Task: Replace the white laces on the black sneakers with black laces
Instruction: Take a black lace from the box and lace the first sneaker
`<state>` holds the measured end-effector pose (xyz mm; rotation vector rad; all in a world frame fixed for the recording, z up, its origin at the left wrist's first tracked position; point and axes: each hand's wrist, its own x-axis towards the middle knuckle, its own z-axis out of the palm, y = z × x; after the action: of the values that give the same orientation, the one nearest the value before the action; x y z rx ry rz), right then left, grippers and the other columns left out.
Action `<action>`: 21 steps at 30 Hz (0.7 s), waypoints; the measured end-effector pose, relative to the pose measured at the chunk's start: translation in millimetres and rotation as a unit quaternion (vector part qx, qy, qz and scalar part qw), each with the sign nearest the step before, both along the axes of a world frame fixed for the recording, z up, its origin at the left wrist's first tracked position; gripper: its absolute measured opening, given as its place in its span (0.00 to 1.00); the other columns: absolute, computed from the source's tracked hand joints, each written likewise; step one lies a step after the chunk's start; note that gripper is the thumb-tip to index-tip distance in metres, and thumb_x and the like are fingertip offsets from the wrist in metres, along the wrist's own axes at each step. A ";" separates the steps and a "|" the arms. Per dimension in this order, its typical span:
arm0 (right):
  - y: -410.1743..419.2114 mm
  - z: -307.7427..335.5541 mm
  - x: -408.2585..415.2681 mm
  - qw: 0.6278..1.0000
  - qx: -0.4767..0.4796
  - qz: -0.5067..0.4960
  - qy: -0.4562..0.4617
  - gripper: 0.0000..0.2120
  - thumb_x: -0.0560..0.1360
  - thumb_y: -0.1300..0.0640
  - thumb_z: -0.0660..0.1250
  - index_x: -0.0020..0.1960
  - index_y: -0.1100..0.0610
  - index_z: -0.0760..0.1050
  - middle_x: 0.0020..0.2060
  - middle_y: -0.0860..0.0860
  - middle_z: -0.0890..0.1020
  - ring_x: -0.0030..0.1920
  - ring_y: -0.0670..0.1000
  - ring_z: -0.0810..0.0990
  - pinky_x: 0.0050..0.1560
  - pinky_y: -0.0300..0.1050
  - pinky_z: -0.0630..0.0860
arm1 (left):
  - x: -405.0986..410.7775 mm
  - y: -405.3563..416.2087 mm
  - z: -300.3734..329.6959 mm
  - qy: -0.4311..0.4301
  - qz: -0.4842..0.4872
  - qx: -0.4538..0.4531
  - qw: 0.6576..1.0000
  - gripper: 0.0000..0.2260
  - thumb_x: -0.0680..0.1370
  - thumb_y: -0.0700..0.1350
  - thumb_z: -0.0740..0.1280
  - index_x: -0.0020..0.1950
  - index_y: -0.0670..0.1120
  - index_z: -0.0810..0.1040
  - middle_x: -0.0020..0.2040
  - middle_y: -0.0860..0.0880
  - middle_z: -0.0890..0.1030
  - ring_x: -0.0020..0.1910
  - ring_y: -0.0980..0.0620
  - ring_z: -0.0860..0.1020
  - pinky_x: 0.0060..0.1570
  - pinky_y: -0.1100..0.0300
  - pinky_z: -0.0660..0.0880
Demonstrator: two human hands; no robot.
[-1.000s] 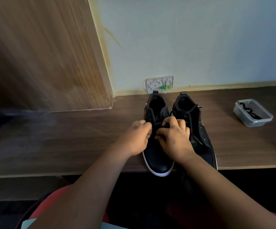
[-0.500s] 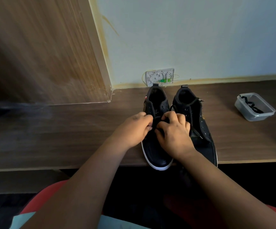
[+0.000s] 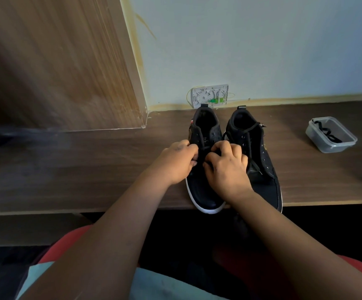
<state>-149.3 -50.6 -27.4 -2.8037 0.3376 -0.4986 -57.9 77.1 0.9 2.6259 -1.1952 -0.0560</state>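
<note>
I saw two black sneakers side by side on the table (image 3: 110, 161), toes toward me, heels at 12 o'clock near a wall socket plate (image 3: 210, 96). Left hand (image 3: 175, 163) and right hand (image 3: 227, 169) both sat over the left sneaker (image 3: 201, 187), fingers curled, pinching a black lace (image 3: 205, 147) at the eyelets; exact grip partly hidden. Right sneaker (image 3: 262, 148) sat just beside it at 3 o'clock, black lace (image 3: 249, 135) threaded loosely, untouched. Clear plastic container (image 3: 331, 146) at 2 o'clock, well apart, held a dark lace (image 3: 327, 134). Wooden panel (image 3: 56, 61) stood at 10 o'clock.
</note>
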 end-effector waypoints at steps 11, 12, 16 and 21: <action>-1.4 -3.6 1.1 1.000 -0.018 -0.004 0.003 0.11 0.76 0.49 0.64 0.51 0.55 0.79 0.58 0.52 0.71 0.59 0.59 0.65 0.54 0.57 0.65 | 16.4 22.0 34.4 0.124 0.033 0.093 0.987 0.11 0.82 0.51 0.58 0.42 0.53 0.75 0.48 0.52 0.80 0.48 0.50 0.75 0.52 0.55 0.70; -0.8 -4.1 1.6 1.000 -0.018 -0.006 0.003 0.11 0.77 0.49 0.64 0.51 0.55 0.79 0.58 0.52 0.71 0.59 0.59 0.65 0.54 0.57 0.65 | 18.2 30.3 42.1 0.164 0.024 0.082 0.983 0.11 0.82 0.50 0.59 0.41 0.53 0.75 0.45 0.52 0.79 0.46 0.51 0.74 0.50 0.57 0.69; 0.1 -5.7 1.9 1.000 -0.020 -0.009 0.000 0.10 0.77 0.49 0.64 0.51 0.55 0.79 0.58 0.52 0.72 0.59 0.60 0.66 0.53 0.57 0.65 | 22.3 70.1 67.0 0.340 0.047 -0.042 0.938 0.09 0.80 0.48 0.64 0.41 0.50 0.79 0.44 0.53 0.81 0.48 0.56 0.76 0.51 0.62 0.68; 1.0 -4.6 2.9 1.000 -0.023 -0.011 0.011 0.10 0.77 0.49 0.64 0.51 0.54 0.79 0.58 0.52 0.72 0.59 0.60 0.66 0.54 0.57 0.65 | 34.0 95.9 69.9 0.371 0.121 -0.257 0.884 0.15 0.58 0.54 0.66 0.38 0.45 0.79 0.37 0.56 0.82 0.49 0.56 0.79 0.59 0.57 0.70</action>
<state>-146.4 -49.7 -32.0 -2.8550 0.3667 -0.4878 -23.9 173.0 70.8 1.9530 -0.5118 -0.5589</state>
